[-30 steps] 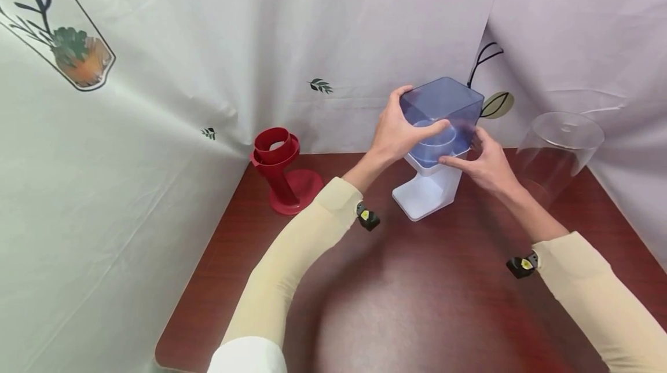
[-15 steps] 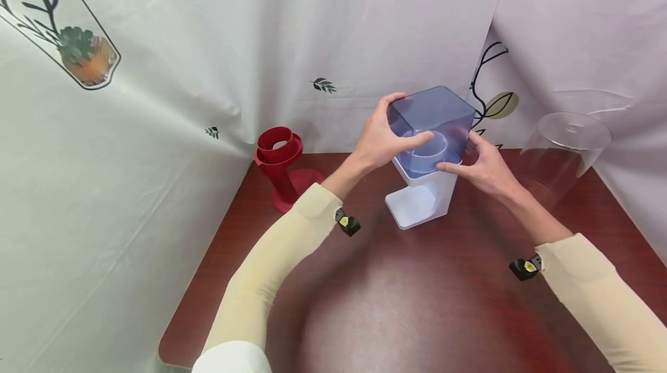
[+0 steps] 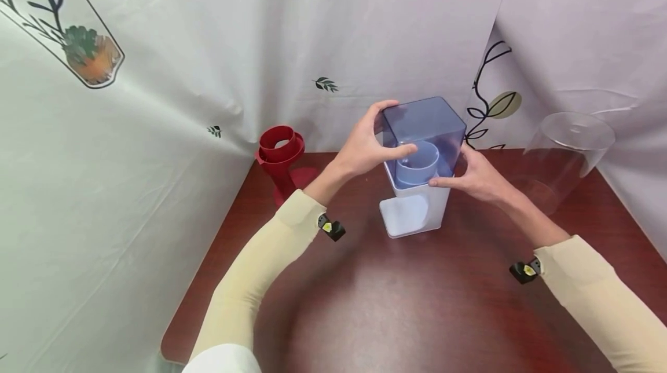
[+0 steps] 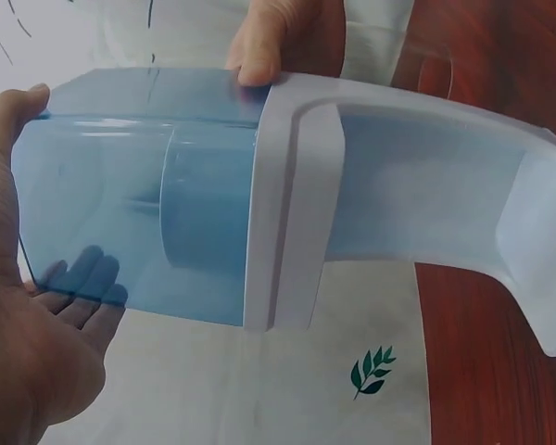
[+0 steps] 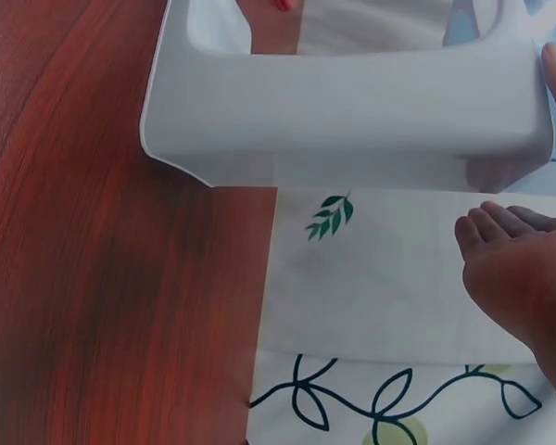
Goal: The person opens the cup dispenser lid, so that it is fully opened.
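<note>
A translucent blue box-shaped cover sits on a white stand that looks like a cup dispenser. A pale ring shows through the cover. My left hand grips the cover's upper left, thumb across the front and fingers behind. On the lower right, my right hand holds it where cover and stand meet, thumb at the front. In the left wrist view, the cover's rim lies right along the white collar. The right wrist view shows the stand's back beside the right palm.
A red holder with a ring top and round base stands at the back left. At the back right is a clear plastic cylinder. All stand on a dark red table against a printed white cloth.
Both hands have shifted the covered stand left and toward me, turning it somewhat. The grip on the cover looks the same. The red holder and cylinder have stayed in place.
</note>
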{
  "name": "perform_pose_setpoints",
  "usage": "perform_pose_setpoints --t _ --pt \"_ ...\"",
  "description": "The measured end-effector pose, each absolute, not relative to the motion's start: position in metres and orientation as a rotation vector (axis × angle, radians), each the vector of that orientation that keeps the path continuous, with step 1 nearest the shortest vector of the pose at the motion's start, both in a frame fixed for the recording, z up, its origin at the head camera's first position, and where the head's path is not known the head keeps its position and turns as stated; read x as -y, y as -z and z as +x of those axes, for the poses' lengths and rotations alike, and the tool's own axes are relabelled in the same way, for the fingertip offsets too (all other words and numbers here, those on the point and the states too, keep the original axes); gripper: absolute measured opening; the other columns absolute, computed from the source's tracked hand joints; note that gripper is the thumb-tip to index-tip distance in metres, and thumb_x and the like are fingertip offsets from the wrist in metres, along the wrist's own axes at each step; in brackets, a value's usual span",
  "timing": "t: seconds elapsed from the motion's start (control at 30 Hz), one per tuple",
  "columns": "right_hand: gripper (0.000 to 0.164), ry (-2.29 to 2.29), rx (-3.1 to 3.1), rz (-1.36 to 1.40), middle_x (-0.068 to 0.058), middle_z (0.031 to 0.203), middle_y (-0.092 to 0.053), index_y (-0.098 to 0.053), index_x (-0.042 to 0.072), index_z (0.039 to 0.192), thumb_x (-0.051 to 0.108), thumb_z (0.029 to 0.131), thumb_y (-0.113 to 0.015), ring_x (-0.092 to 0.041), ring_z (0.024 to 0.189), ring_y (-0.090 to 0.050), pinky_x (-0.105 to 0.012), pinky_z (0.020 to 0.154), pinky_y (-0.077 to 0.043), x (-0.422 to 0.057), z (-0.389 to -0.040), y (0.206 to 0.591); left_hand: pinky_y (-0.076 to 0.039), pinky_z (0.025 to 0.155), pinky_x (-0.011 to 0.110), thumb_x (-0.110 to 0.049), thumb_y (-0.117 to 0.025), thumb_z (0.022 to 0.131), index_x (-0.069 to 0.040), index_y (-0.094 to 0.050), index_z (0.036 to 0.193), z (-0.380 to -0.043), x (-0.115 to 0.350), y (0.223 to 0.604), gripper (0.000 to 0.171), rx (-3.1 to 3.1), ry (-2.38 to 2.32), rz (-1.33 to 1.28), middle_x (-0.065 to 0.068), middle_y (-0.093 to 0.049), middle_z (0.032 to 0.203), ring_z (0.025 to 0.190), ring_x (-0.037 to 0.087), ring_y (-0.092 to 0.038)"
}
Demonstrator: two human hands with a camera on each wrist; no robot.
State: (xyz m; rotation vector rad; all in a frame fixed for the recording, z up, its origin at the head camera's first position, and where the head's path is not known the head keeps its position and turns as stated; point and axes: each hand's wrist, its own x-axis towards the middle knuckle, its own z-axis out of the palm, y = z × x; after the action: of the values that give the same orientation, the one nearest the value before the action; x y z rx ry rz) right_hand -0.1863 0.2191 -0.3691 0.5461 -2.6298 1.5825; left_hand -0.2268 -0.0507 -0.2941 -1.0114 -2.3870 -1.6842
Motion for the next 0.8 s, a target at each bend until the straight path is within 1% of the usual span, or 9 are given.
perform_pose_setpoints --t 0.1,0.23,0.37,0.5,0.67,0.8 --pt "0.085 -1.614 2.614 0.617 -0.011 0.136 -0.063 -0.046 0.012 0.156 0.011 0.084 -0.092 -0.026 0.114 -0.064 -0.019 0.090 -0.054 -0.216 -0.185 0.371 -0.050 0.106 0.029 -0.025 -0.093 0.081 -0.007 -0.043 0.154 -0.224 0.056 0.295 0.090 2.388 1.670 -1.040 0.001 -0.058 0.144 0.122 0.012 -0.061" --pt "0.085 -1.639 2.614 0.679 -0.014 0.135 -0.064 -0.045 0.010 0.155 0.011 0.083 -0.092 -0.028 0.113 -0.065 -0.021 0.089 -0.056 -0.211 -0.184 0.373 -0.053 0.104 0.035 -0.026 -0.092 0.083 -0.008 -0.043 0.154 -0.219 0.064 0.295 0.089 2.390 1.663 -1.072 0.001 -0.058 0.143 0.120 0.014 -0.062" --pt "0.088 -1.662 2.619 0.727 -0.014 0.137 -0.062 -0.042 0.010 0.156 0.014 0.084 -0.092 -0.030 0.114 -0.064 -0.023 0.091 -0.057 -0.205 -0.182 0.375 -0.053 0.105 0.036 -0.022 -0.091 0.083 -0.008 -0.044 0.154 -0.217 0.071 0.295 0.086 2.376 1.679 -1.111 0.002 -0.058 0.144 0.120 0.016 -0.062" --pt "0.094 -1.687 2.597 0.789 -0.013 0.139 -0.060 -0.037 0.011 0.158 0.012 0.083 -0.093 -0.032 0.117 -0.062 -0.026 0.091 -0.058 -0.202 -0.180 0.377 -0.052 0.108 0.036 -0.016 -0.091 0.083 -0.007 -0.044 0.153 -0.214 0.076 0.295 0.085 2.347 1.714 -1.162 0.004 -0.060 0.145 0.122 0.017 -0.064" --pt "0.095 -1.731 2.559 0.847 -0.012 0.138 -0.061 -0.038 0.012 0.157 0.009 0.080 -0.094 -0.031 0.117 -0.064 -0.031 0.091 -0.060 -0.197 -0.176 0.379 -0.051 0.110 0.039 -0.012 -0.090 0.082 -0.008 -0.044 0.153 -0.211 0.083 0.294 0.085 2.332 1.738 -1.219 0.004 -0.060 0.146 0.125 0.018 -0.064" --pt "0.094 -1.733 2.554 0.854 -0.011 0.136 -0.062 -0.041 0.011 0.154 0.009 0.078 -0.096 -0.029 0.116 -0.064 -0.031 0.092 -0.060 -0.194 -0.173 0.380 -0.051 0.110 0.037 -0.014 -0.089 0.083 -0.010 -0.043 0.154 -0.209 0.089 0.293 0.085 2.360 1.727 -1.244 0.002 -0.059 0.145 0.127 0.017 -0.063"
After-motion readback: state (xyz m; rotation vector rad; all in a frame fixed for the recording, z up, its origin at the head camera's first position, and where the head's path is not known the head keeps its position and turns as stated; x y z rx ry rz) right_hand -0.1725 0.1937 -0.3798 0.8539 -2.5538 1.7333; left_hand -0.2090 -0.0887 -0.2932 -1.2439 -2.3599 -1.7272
